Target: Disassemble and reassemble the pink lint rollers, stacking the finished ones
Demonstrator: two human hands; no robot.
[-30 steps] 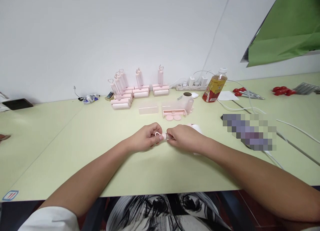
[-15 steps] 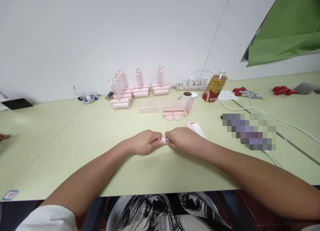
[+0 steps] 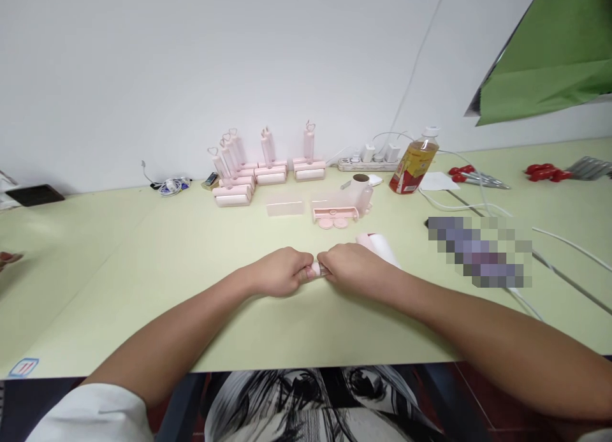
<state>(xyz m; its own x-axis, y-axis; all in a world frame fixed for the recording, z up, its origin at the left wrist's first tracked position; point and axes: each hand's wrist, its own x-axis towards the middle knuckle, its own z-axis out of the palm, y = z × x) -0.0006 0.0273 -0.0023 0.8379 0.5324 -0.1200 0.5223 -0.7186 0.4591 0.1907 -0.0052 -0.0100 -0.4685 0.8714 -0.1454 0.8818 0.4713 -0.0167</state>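
Note:
Both of my hands are closed round one lint roller handle (image 3: 316, 270), of which a short pale pink and clear stretch shows between them. My left hand (image 3: 280, 271) grips its left end, thumb along it. My right hand (image 3: 356, 270) wraps round the right end, and the fists almost touch. Just behind my right hand lies a pink and white lint roller head (image 3: 380, 247); whether it joins the handle is hidden. Farther back are a pink roller cover (image 3: 335, 214), two pink discs (image 3: 333, 223) and a white sticky roll (image 3: 359, 190).
Several upright lint rollers (image 3: 271, 168) stand along the wall. A clear cover piece (image 3: 285, 207) lies in front of them. To the right are a power strip (image 3: 368, 164), a drink bottle (image 3: 415, 161), red-handled scissors (image 3: 478, 176) and cables. Another person's hand (image 3: 8, 258) shows at far left.
My left hand has shifted slightly right, closer to my right hand, and covers more of the handle. The rest of the view has moved only slightly.

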